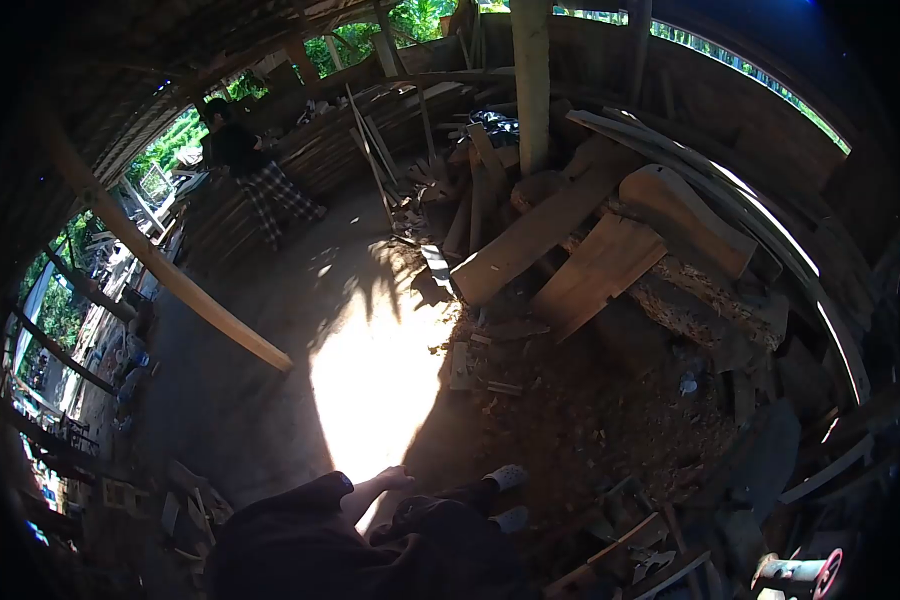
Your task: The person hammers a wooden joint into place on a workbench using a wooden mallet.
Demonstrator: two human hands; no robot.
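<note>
One bare hand (395, 478) shows at the bottom middle, at the end of a forearm coming out of a dark sleeve. It looks like my left hand and rests near my dark-clothed leg. Its fingers are too small and dim to make out, and no held object can be seen. My other hand is not visible. Just right of the hand are my two feet in light patterned footwear (510, 477). Beyond the hand lies a brightly sunlit patch of floor (375, 390).
Wooden boards (600, 270) and logs are piled at right, beside an upright post (532, 90). A slanting pole (170, 270) stands at left. Another person (255, 170) in checked trousers is at the back left. Scrap wood (610, 550) lies lower right, near a red-rimmed wheel (827, 574).
</note>
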